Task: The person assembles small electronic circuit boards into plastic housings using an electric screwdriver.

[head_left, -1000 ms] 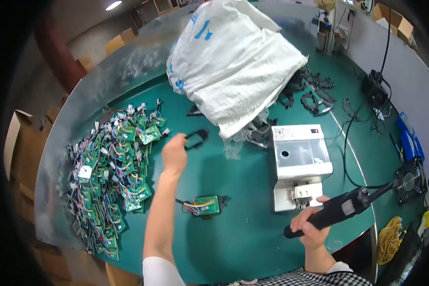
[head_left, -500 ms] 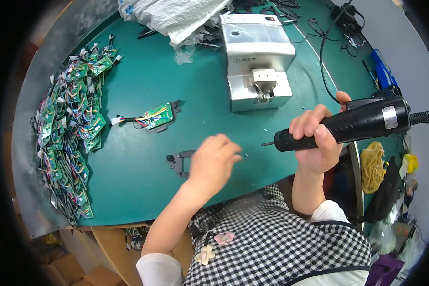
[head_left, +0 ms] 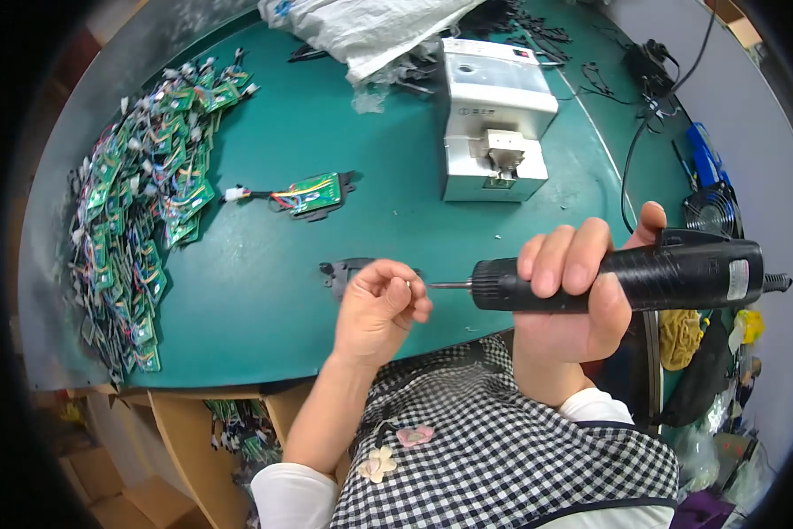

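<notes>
My right hand (head_left: 581, 291) grips a black electric screwdriver (head_left: 643, 278) held level, its metal bit pointing left. My left hand (head_left: 380, 304) is closed at the bit's tip, fingers pinched as if around something too small to see. Just behind that hand a black plastic bracket (head_left: 339, 271) lies on the green table (head_left: 264, 291) near its front edge. Farther back lies a single green circuit board (head_left: 312, 194) with coloured wires on a black part.
A big pile of green wired circuit boards (head_left: 141, 203) fills the left of the table. A white box-shaped machine (head_left: 493, 119) stands at the back, with a white sack (head_left: 370, 26) and black parts behind it. Cables, a small fan (head_left: 714, 207) lie right.
My left hand came back from the sack with the black bracket, laid it near the front edge, then closed at the screwdriver's bit. The screwdriver swung level and closer to me.
</notes>
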A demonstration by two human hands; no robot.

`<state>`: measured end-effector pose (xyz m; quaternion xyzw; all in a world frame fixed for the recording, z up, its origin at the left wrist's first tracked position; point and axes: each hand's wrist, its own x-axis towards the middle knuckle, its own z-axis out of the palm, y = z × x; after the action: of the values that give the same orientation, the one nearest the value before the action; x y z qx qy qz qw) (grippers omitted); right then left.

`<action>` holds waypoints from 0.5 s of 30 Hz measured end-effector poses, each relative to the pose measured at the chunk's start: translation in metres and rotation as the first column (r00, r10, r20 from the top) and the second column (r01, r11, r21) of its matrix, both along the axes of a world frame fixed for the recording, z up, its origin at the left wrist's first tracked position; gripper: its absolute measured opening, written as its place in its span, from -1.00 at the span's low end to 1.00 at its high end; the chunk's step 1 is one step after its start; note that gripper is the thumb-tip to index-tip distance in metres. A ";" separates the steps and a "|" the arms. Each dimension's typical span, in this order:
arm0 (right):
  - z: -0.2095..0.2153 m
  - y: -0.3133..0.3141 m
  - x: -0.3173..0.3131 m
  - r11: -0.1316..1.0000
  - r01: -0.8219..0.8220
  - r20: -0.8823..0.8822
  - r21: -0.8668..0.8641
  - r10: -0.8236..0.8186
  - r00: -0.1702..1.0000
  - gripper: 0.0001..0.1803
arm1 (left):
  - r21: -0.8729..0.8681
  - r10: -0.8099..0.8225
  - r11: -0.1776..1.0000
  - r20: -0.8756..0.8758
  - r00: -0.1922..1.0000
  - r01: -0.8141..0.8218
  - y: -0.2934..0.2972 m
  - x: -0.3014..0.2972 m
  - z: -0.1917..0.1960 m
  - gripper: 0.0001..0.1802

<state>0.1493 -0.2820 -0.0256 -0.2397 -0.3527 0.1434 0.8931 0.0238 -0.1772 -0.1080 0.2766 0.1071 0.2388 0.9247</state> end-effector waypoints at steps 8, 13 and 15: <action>-0.004 0.025 -0.027 0.994 -0.097 -0.012 -0.044 0.097 0.995 -0.21 | -0.109 0.071 0.991 -0.035 0.997 -0.074 -0.005 -0.022 -0.004 -0.74; -0.007 0.027 -0.029 0.968 -0.094 -0.062 -0.233 0.081 0.995 -0.23 | 0.415 0.184 0.909 -0.340 0.922 -0.029 -0.001 -0.031 -0.004 -0.75; -0.012 0.029 -0.025 0.975 -0.091 -0.082 -0.203 0.075 0.994 -0.25 | 0.513 0.134 0.855 -0.357 0.925 0.074 0.001 -0.038 -0.007 -0.75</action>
<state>0.1239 -0.2533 -0.0378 -0.3106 -0.3122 0.2252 0.8691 -0.0140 -0.1762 -0.1153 0.5537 0.2203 0.2151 0.7737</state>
